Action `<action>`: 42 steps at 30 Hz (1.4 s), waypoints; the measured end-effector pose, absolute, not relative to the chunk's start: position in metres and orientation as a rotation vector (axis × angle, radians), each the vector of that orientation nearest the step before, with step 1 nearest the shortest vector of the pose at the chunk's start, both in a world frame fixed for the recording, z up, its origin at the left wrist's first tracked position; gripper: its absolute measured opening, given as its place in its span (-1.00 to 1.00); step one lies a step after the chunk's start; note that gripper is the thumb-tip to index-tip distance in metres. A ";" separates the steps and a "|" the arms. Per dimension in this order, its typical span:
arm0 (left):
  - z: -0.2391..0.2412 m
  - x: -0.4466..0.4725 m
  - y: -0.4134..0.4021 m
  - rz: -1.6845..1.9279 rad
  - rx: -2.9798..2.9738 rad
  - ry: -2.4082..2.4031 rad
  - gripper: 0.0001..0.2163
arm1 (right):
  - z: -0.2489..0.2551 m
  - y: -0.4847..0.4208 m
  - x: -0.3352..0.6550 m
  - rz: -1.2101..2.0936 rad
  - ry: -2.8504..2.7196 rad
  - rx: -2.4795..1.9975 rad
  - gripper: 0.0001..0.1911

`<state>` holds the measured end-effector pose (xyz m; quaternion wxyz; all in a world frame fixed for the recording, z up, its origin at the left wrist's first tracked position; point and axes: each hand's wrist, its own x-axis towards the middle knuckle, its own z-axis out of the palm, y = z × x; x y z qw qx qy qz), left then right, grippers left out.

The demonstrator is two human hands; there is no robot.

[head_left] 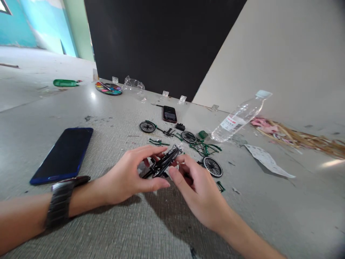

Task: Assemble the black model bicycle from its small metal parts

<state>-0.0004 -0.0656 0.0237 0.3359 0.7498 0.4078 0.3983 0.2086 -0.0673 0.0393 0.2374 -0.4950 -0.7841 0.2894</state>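
Note:
Between my two hands is a small black model bicycle (165, 162), tilted above the grey tabletop. My left hand (132, 171) curls round its left side, thumb below and fingers above. On the other side, my right hand (198, 190) has its fingertips bent in against the model's near right end; what lies under them is partly hidden. Just beyond are loose green and black bicycle parts: a green frame (205, 147), a spoked wheel (212, 166), a second wheel (189, 136) and a third wheel (147, 126) with a green piece attached.
A blue phone (64, 153) lies at left, a smaller phone (169, 113) behind the parts. At right, a clear plastic bottle (237, 118) leans beside a paper sheet (266, 160). A paint palette (108, 88) and clear wrapper (134, 82) lie near the upright black board (161, 43).

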 end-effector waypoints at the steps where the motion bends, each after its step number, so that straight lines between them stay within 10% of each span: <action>1: 0.024 -0.001 -0.065 1.041 1.970 1.047 -0.40 | 0.039 -0.068 0.209 0.801 -2.139 -1.362 -0.68; 5: 0.024 -0.002 -0.064 1.060 2.018 0.984 -0.31 | 0.038 -0.069 0.209 0.818 -2.115 -1.361 -0.67; 16: 0.025 0.000 -0.065 1.145 1.918 1.146 -0.85 | 0.037 -0.074 0.206 1.007 -2.134 -1.257 -0.78; 42: 0.020 -0.002 -0.069 1.220 2.054 1.127 -0.85 | 0.034 -0.075 0.208 1.002 -2.168 -1.149 -0.74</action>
